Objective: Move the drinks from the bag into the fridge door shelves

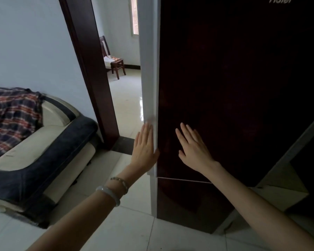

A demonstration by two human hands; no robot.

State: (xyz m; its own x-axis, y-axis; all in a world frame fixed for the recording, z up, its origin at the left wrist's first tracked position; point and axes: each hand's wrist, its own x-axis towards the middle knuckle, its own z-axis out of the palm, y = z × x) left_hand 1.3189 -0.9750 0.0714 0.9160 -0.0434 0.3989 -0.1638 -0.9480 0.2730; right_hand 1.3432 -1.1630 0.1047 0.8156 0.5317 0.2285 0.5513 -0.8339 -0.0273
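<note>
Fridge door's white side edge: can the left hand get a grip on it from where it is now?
Probably yes. The open left hand already lies flat along the white side edge of the dark maroon fridge door, with nothing between them. The right hand rests on the door front, clear of that edge.

Dim daylight from a far window point(134, 15); wide-angle bending at edges.

Two bare forearms show, with no sleeves in view. The left hand point(144, 149) has slim fingers and wears no rings that can be seen. The left wrist carries two bracelets: a smooth, pale, translucent bangle point(109, 195) nearer the elbow, round and thick, and a thin beaded bracelet point(120, 182) nearer the hand, its beads small and mixed pale and dark. The right hand point(192, 147) and wrist wear nothing.
</note>
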